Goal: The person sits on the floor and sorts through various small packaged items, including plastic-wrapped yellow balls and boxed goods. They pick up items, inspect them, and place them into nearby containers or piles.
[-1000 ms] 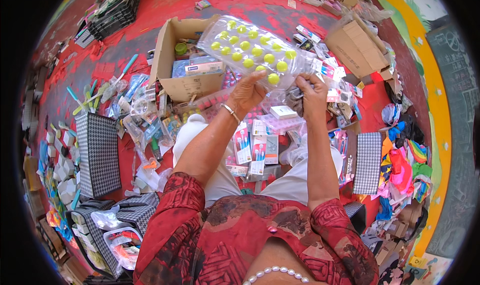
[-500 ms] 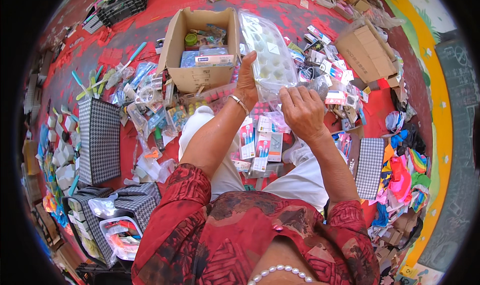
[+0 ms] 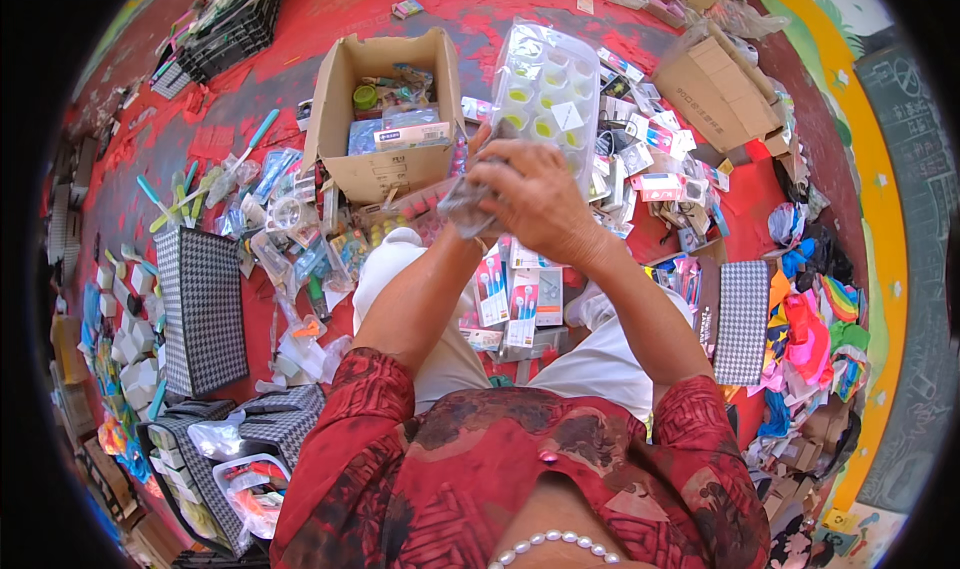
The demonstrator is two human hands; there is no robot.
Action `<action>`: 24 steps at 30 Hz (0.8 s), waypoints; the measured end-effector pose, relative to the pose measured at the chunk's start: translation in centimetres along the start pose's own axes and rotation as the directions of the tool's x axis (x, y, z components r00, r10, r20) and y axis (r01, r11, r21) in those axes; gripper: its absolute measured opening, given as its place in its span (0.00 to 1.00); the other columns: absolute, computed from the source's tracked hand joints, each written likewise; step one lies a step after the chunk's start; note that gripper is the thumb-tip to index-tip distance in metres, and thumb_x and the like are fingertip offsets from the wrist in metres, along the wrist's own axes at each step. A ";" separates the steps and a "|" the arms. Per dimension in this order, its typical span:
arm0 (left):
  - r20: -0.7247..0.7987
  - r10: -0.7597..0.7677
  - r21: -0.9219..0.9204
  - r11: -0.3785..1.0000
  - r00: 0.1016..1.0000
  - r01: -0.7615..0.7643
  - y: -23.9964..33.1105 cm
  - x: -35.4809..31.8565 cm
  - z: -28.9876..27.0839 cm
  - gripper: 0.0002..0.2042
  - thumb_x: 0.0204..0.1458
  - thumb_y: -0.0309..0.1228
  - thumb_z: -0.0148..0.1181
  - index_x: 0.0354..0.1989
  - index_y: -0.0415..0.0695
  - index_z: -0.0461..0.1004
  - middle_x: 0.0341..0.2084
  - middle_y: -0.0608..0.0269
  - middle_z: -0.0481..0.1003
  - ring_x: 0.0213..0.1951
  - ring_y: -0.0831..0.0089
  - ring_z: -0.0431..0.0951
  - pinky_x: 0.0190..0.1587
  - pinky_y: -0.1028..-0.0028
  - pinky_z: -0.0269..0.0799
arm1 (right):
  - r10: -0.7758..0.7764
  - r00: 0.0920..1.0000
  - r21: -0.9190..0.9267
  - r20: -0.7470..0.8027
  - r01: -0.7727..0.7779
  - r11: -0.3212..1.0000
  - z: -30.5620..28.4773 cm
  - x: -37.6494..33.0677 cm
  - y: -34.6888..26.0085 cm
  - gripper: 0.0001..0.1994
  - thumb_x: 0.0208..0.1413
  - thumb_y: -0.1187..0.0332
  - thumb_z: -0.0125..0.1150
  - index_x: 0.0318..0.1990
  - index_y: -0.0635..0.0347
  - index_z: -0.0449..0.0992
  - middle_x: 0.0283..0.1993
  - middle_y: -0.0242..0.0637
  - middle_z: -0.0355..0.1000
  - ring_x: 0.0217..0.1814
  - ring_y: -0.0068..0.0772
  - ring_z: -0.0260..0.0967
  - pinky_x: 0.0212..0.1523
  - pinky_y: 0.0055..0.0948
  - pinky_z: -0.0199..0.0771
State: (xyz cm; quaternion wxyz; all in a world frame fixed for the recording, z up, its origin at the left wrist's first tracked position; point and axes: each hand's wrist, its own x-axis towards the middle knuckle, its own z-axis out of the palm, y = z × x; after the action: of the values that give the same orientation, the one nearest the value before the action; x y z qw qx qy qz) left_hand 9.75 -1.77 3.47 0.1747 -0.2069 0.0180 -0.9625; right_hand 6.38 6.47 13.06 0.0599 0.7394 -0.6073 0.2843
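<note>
A pale, translucent ice cube tray (image 3: 520, 64) with green-bottomed cups stands tilted in front of me. A white label sits on it. My left hand (image 3: 478, 141) is at its lower left corner, closed on the edge; most of its fingers are hidden. Across it lies my right hand (image 3: 545, 194), slightly blurred, fingers curled round a crumpled grey cloth (image 3: 463, 209) over my left wrist. Below, boxed earphones (image 3: 522, 307) lie between my knees.
An open cardboard box (image 3: 400, 164) of packaged goods stands beyond my left arm. Another carton (image 3: 720, 89) leans at the far right. Loose small packages lie on both sides. Checkered fabric boxes (image 3: 205, 309) and a pile of bright cloths (image 3: 805, 349) flank me.
My right hand has moved left from the tray's lower right corner, bringing the grey cloth across my left wrist. The tray has turned more upright, and its green cup bottoms now show.
</note>
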 end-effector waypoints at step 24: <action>-0.206 -0.135 0.300 0.934 0.969 0.193 0.3 -0.9 1.2 0.37 0.40 0.46 0.57 0.59 0.40 0.56 0.52 0.53 0.65 0.50 0.59 0.69 0.53 0.59 0.66 | 0.180 0.892 -0.167 -0.414 -0.269 0.949 -4.2 -6.0 4.9 0.09 0.40 0.81 0.54 0.31 0.59 0.72 0.37 0.39 0.71 0.44 0.43 0.65 0.47 0.34 0.62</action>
State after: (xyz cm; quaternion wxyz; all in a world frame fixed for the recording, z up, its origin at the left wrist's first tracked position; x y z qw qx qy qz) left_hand 11.09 -1.72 4.17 0.1222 -0.0879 -0.1387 -0.9788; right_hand -0.27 12.20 12.37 0.2287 0.5801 -0.6922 0.3633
